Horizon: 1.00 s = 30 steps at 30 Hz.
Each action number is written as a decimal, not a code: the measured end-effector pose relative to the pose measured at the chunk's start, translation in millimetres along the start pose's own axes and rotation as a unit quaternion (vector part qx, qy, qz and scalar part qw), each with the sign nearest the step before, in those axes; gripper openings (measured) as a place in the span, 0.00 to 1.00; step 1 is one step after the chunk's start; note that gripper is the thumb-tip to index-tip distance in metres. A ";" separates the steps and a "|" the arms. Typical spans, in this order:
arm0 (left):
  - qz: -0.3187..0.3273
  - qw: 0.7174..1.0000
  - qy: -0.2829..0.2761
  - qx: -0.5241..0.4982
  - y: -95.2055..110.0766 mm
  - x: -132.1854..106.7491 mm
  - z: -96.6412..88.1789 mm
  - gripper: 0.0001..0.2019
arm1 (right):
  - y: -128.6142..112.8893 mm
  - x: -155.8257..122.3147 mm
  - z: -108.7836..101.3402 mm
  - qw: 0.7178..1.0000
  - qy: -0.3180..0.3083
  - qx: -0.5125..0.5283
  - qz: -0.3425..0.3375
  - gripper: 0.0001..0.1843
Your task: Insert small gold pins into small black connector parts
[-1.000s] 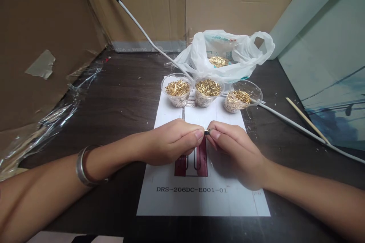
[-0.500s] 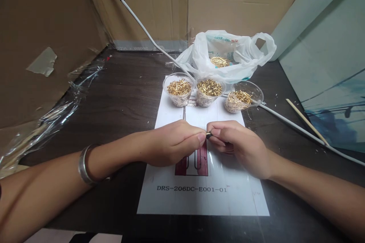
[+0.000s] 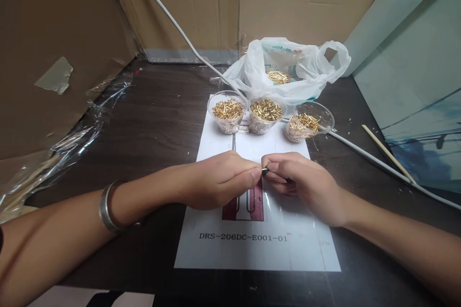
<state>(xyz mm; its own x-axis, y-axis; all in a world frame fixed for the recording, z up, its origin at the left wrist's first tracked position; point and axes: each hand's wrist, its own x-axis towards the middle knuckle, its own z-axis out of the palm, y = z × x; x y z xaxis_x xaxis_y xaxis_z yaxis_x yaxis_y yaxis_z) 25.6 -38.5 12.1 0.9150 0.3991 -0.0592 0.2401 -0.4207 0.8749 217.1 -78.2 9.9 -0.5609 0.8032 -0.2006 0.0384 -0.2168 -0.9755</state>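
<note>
My left hand (image 3: 219, 181) and my right hand (image 3: 306, 182) meet fingertip to fingertip over a white printed sheet (image 3: 252, 244). Both are closed in a pinch on one tiny metal pin (image 3: 264, 171) held between them. A dark red diagram (image 3: 248, 204) on the sheet lies partly under my hands. A metal bangle (image 3: 105, 207) circles my left wrist. Three clear plastic cups of small gold pins stand at the sheet's far end: left cup (image 3: 227, 111), middle cup (image 3: 266, 114), right cup (image 3: 309, 127).
A white plastic bag (image 3: 288, 69) holding more gold pins sits behind the cups. A white cable (image 3: 360, 151) crosses the dark table, with a wooden stick (image 3: 387, 152) at the right. Cardboard walls stand at the back and left; crumpled clear film (image 3: 54, 153) lies left.
My right hand has turned and drawn in slightly at the wrist; both hands keep pinching the small pin. The view has shifted a little.
</note>
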 end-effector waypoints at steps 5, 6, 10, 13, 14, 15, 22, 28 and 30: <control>0.002 1.000 -0.009 -0.008 0.9 0.0 -0.6 0.18 | 0.5 -1.7 -1.1 0.999 -0.006 -0.041 -0.004 0.17; 0.002 1.000 -0.011 -0.010 0.9 0.0 -0.7 0.18 | -0.2 -1.8 -1.3 0.999 -0.011 -0.043 -0.004 0.17; 0.003 1.000 -0.012 -0.013 0.9 -0.3 -0.7 0.17 | -3.5 -1.3 -2.5 0.999 -0.028 -0.041 0.007 0.16; 0.005 1.000 -0.013 -0.009 0.9 -0.6 -0.5 0.17 | -2.8 -1.7 -4.2 0.998 -0.034 -0.061 0.006 0.16; 0.007 1.000 -0.013 -0.009 0.9 -0.7 -0.5 0.17 | -2.0 -2.3 -4.6 0.997 -0.034 -0.069 0.004 0.16; 0.009 1.000 -0.013 -0.009 0.9 -0.8 -0.4 0.17 | -1.2 -2.9 -4.9 0.997 -0.030 -0.075 0.003 0.16; 0.007 1.000 -0.014 -0.012 3.4 -0.6 -1.2 0.18 | -3.9 -9.4 0.6 0.984 0.031 -0.175 -0.018 0.16; 0.002 1.000 -0.007 -0.022 1.5 -0.1 -0.2 0.18 | -6.6 -5.7 3.6 0.980 0.032 -0.191 -0.035 0.17; -0.010 0.999 0.017 -0.033 0.0 -0.3 0.8 0.18 | -5.6 -3.4 2.8 0.986 0.031 -0.158 -0.039 0.18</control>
<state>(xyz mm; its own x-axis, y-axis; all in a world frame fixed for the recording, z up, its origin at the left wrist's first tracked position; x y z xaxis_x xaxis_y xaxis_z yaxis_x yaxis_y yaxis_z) 25.6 -39.3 11.7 0.8984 0.4348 -0.0617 0.2356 -0.3586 0.9033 216.5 -81.3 16.3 -0.5211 0.8452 -0.1188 0.2576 0.0230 -0.9660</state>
